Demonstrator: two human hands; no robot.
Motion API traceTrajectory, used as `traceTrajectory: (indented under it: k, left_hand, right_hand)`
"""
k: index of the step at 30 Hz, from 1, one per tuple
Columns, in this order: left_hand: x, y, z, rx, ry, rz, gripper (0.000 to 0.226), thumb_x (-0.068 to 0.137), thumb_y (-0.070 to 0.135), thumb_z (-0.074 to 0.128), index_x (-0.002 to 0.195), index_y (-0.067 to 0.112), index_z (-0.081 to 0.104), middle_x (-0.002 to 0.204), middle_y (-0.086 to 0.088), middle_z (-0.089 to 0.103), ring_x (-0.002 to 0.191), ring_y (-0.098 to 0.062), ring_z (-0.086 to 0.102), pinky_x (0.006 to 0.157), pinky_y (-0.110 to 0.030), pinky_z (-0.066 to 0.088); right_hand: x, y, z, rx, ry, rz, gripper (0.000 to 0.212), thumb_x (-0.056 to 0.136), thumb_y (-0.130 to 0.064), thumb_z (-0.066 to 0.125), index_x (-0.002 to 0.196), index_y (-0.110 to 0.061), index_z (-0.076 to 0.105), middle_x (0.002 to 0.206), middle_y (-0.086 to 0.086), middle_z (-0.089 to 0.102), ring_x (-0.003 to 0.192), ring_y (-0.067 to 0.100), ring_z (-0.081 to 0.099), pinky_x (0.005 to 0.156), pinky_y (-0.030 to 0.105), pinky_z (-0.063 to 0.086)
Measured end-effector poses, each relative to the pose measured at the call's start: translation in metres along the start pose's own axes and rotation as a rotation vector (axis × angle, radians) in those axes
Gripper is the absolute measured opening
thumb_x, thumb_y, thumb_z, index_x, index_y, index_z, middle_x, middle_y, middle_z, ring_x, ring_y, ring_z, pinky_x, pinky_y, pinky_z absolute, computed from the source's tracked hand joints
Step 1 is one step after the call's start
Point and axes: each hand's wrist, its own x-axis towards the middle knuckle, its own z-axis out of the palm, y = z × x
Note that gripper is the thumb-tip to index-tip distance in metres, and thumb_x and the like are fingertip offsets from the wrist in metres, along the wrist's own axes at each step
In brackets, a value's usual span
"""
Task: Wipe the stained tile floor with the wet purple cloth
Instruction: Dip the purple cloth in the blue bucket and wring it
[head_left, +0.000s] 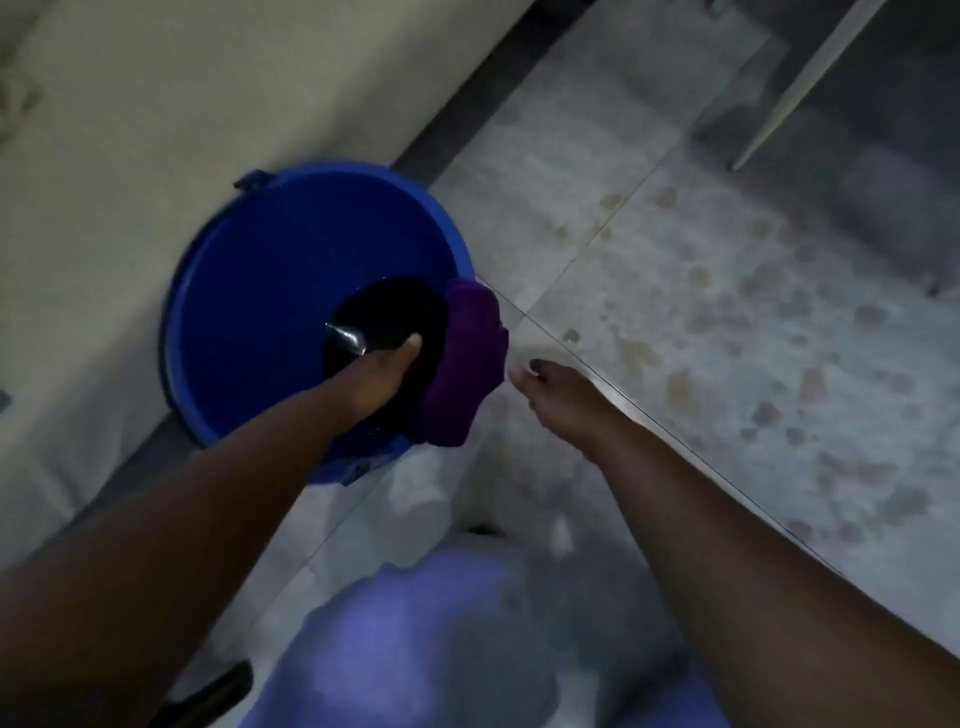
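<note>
**Purple cloth at the bucket, floor not wiped yet**

Blue plastic makes up the big round bucket (270, 291), which stands on the left by the pale wall (156, 104). Dark water (384, 317) sits at the bottom of it.

The left hand (374, 379) reaches down into the bucket. Its thumb sticks up. It seems to hold the near end of the purple cloth (467, 364), but the fingers are hidden behind the hand and the cloth, so I cannot tell for sure if they are closed on it. The cloth hangs bunched over the right side of the bucket rim, partly inside and partly outside. It looks dark and heavy, so it is likely wet.

Just to the right of the cloth is the right hand (556, 395). It is close to the cloth but not touching it. Its fingers (522, 375) are loosely apart and hold nothing.

Farther right is the tile floor (649, 249). Many brown stains (769, 364) are spread across the pale tiles. They all look dry and none look rubbed away.

So the task is near its start. The cloth looks wetted, but it is not yet on the floor. All of the wiping is left to do.

At the bottom, the person's light blue clothing (415, 649) shows, blurry.

No labels, brands or writing can be seen on anything.
</note>
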Motion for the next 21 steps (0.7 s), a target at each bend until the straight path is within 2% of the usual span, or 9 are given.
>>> traceTrajectory:
  k: [3,5,10,12,13,15,16,18,21]
  left_hand:
    - [0.03,0.003,0.014,-0.225,-0.068,-0.051,0.086,0.083,0.076,0.047,0.149,0.023,0.038,0.12,-0.006,0.065,0.101,-0.02,0.061,0.088,-0.033,0.047]
    - [0.04,0.001,0.021,-0.231,-0.105,0.002,0.085,0.069,0.072,0.059,0.137,0.022,0.052,0.106,-0.003,0.071,0.099,-0.021,0.068,0.086,-0.036,0.052]
    - [0.046,-0.007,0.022,-0.275,-0.12,0.161,0.047,0.047,0.056,0.077,0.08,0.022,0.082,0.078,-0.004,0.08,0.068,-0.016,0.077,0.051,-0.022,0.058]
    - [0.045,-0.007,0.013,-0.223,-0.13,0.204,0.055,0.04,0.058,0.089,0.085,0.025,0.082,0.087,-0.008,0.081,0.076,-0.021,0.078,0.058,-0.027,0.061]
    - [0.049,-0.004,0.007,-0.171,-0.064,0.196,0.052,0.053,0.059,0.085,0.092,0.025,0.081,0.092,-0.007,0.081,0.082,-0.023,0.078,0.066,-0.033,0.062]
    - [0.059,-0.001,-0.015,-0.108,0.123,0.299,0.03,0.095,0.041,0.057,0.085,0.026,0.081,0.082,0.009,0.08,0.078,-0.016,0.076,0.09,-0.045,0.052]
    - [0.07,0.0,-0.026,-0.04,0.234,0.365,0.045,0.105,0.023,0.041,0.079,0.027,0.077,0.076,0.017,0.077,0.081,-0.013,0.072,0.101,-0.048,0.043]
    - [0.09,0.019,-0.04,0.067,0.34,0.46,0.036,0.107,0.013,0.032,0.098,0.024,0.066,0.096,0.006,0.071,0.103,-0.027,0.061,0.115,-0.055,0.032]
    - [0.077,0.096,0.003,-0.064,0.411,0.608,0.026,0.103,0.028,0.043,0.113,0.03,0.067,0.093,0.002,0.071,0.089,-0.015,0.069,0.092,-0.027,0.054]
  right_hand:
    - [0.042,0.018,0.014,0.378,-0.15,-0.035,0.076,0.092,-0.062,0.056,0.151,-0.016,0.043,0.144,0.005,0.058,0.115,0.02,0.065,0.096,0.042,0.056]
    - [0.064,0.03,0.028,0.501,-0.264,-0.087,0.069,0.09,-0.056,0.062,0.142,-0.013,0.053,0.135,0.006,0.066,0.115,0.022,0.066,0.099,0.043,0.055]
    - [0.087,0.051,0.043,0.842,-0.383,-0.187,0.05,0.092,-0.023,0.07,0.137,-0.005,0.058,0.133,0.012,0.067,0.121,0.026,0.065,0.107,0.044,0.051]
    - [0.087,0.05,0.03,0.856,-0.352,-0.252,0.047,0.091,-0.02,0.071,0.136,-0.012,0.059,0.132,0.009,0.068,0.119,0.024,0.067,0.104,0.042,0.053]
    - [0.083,0.047,0.02,0.835,-0.328,-0.286,0.046,0.091,-0.019,0.072,0.135,-0.015,0.06,0.13,0.007,0.069,0.117,0.022,0.067,0.102,0.04,0.054]
    - [0.075,0.04,-0.003,0.776,-0.283,-0.349,0.037,0.091,-0.018,0.071,0.127,-0.021,0.063,0.121,0.001,0.071,0.107,0.015,0.07,0.095,0.032,0.057]
    - [0.071,0.035,-0.017,0.754,-0.265,-0.384,0.031,0.092,-0.016,0.069,0.122,-0.023,0.063,0.115,-0.001,0.072,0.101,0.012,0.071,0.091,0.028,0.059]
    - [0.064,0.028,-0.049,0.725,-0.213,-0.453,0.028,0.095,-0.011,0.065,0.121,-0.02,0.059,0.108,0.001,0.071,0.094,0.013,0.071,0.087,0.025,0.06]
    - [0.051,0.023,-0.106,0.644,-0.109,-0.519,0.035,0.097,-0.005,0.061,0.13,-0.011,0.053,0.109,0.005,0.07,0.093,0.016,0.072,0.085,0.028,0.061]
